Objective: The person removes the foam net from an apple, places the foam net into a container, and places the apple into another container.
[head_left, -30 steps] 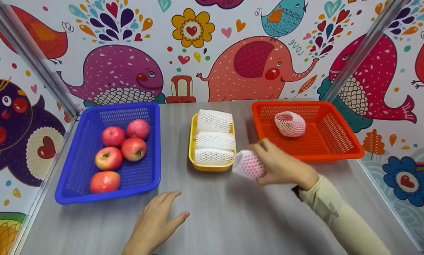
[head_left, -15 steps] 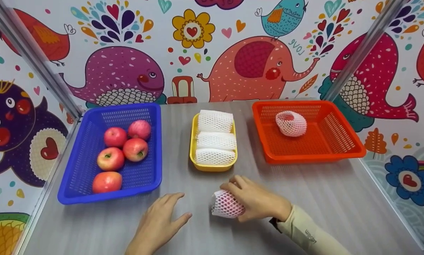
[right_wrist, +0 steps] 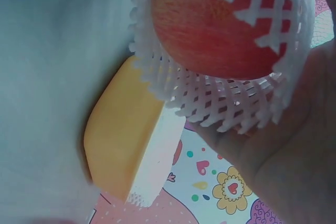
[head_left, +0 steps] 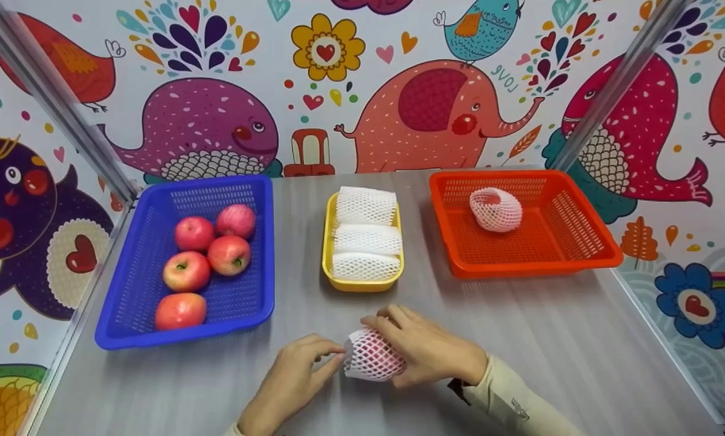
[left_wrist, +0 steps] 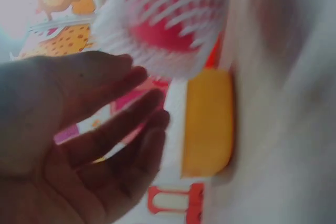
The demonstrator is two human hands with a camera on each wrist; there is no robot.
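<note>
In the head view my right hand (head_left: 432,351) grips a red apple (right_wrist: 210,30) wrapped in a white foam net (head_left: 374,356), low over the front middle of the table. The right wrist view shows part of the apple's red skin bare at the net's open end. My left hand (head_left: 295,378) comes in from the left with fingers loosely bent. Its fingertips are right at the net's left edge, and in the left wrist view they overlap the net's rim. The palm of my left hand (left_wrist: 89,129) has nothing in it.
A blue basket (head_left: 268,254) at left holds several bare apples (head_left: 186,271). At the back middle stands a yellow tray (head_left: 362,286) of white foam nets (head_left: 367,239). An orange-red basket (head_left: 532,269) at right contains a netted apple (head_left: 496,210). Printed walls enclose the table.
My right hand has brought the netted apple from beside the orange-red basket leftward and toward me. In the last half second my left hand has moved right, up to the net's edge.
</note>
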